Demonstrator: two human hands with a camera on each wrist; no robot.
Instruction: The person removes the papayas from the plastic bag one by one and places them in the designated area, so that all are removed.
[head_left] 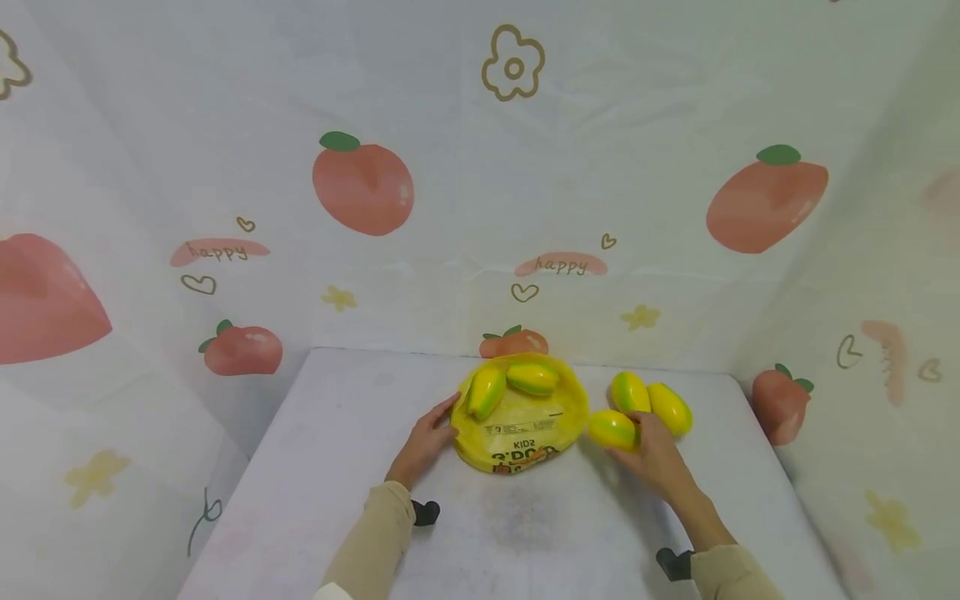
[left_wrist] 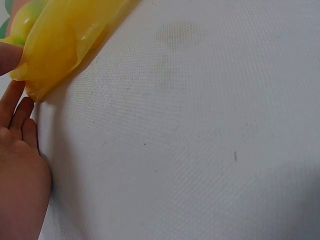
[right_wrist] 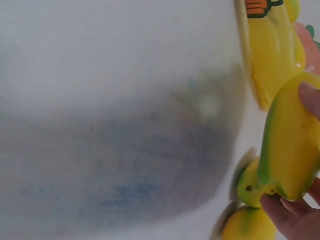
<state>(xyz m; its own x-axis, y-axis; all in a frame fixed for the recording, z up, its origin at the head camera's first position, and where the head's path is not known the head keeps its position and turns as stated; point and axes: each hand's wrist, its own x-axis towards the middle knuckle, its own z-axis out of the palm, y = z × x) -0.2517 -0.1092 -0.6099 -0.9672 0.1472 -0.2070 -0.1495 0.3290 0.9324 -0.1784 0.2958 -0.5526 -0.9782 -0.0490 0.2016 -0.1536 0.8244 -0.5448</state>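
A yellow plastic bag [head_left: 480, 450] with printed lettering lies spread round on the table, its edge raised. Two yellow-green toy mangoes, one upright mango [head_left: 487, 392] and one sideways mango [head_left: 532, 377], rest in it. My left hand [head_left: 423, 443] pinches the bag's left edge, thumb inside and fingers outside in the left wrist view. My right hand [head_left: 657, 458] grips another mango [right_wrist: 290, 140] just right of the bag, held above the table. Behind that hand, two more mangoes, a nearer-left mango [head_left: 628, 390] and a right mango [head_left: 670, 408], lie side by side on the table.
The white table [head_left: 330, 392] meets a fruit-printed cloth [head_left: 450, 283] at the back and on both sides. Black straps show at the wrists, beside beige sleeves [head_left: 375, 533].
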